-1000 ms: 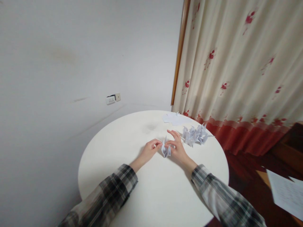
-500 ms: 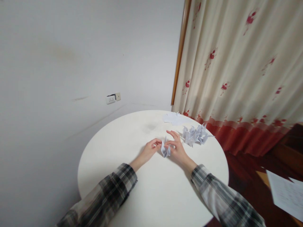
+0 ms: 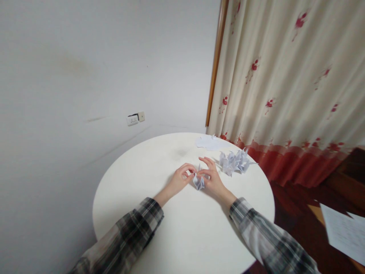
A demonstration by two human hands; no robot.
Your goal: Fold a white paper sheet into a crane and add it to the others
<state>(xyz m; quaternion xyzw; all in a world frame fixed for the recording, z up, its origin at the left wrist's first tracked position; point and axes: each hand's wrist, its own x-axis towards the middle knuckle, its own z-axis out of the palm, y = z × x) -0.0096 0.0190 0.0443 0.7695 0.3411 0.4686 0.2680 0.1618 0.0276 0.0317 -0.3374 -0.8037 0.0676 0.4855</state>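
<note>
A small folded piece of white paper [image 3: 199, 182] sits between my two hands above the round white table [image 3: 182, 236]. My left hand [image 3: 180, 179] pinches its left side with curled fingers. My right hand [image 3: 211, 178] pinches its right side with thumb and forefinger, the other fingers raised. Both sleeves are grey plaid. A cluster of several finished folded paper figures [image 3: 234, 161] lies on the table just right of my right hand.
Flat white paper sheets [image 3: 210, 142] lie at the table's far edge. A floral curtain [image 3: 288, 83] hangs on the right, a white wall with a socket [image 3: 133, 119] on the left. Printed sheets [image 3: 343, 233] rest on a wooden surface at lower right.
My left hand's fingers have curled in tighter onto the paper's top. The paper piece has shifted slightly lower and looks more compact. Both arms stay in place.
</note>
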